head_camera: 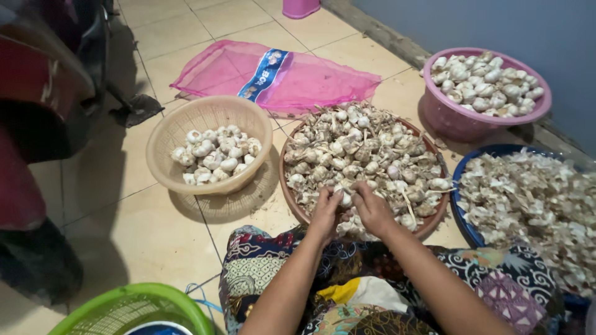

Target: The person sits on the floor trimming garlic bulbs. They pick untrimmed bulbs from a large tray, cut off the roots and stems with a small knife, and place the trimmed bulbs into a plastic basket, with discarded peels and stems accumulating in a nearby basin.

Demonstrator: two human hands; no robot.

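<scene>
A brown round tray (289, 192) heaped with unpeeled garlic bulbs (363, 155) sits on the tiled floor in front of my lap. My left hand (325, 214) and my right hand (371, 209) meet at the tray's near edge, both gripping one garlic bulb (346, 198) between their fingertips. A beige woven basket (167, 133) to the left holds cleaned white garlic (216, 155). A blue basin (467, 226) on the right is piled with dry garlic skins (534, 205).
A pink basin (444, 111) full of garlic stands at the back right by the blue wall. A pink mesh sack (273, 77) lies flat behind the tray. A green basket (133, 307) sits at the near left. Dark objects stand along the left edge. Patterned cloth covers my lap.
</scene>
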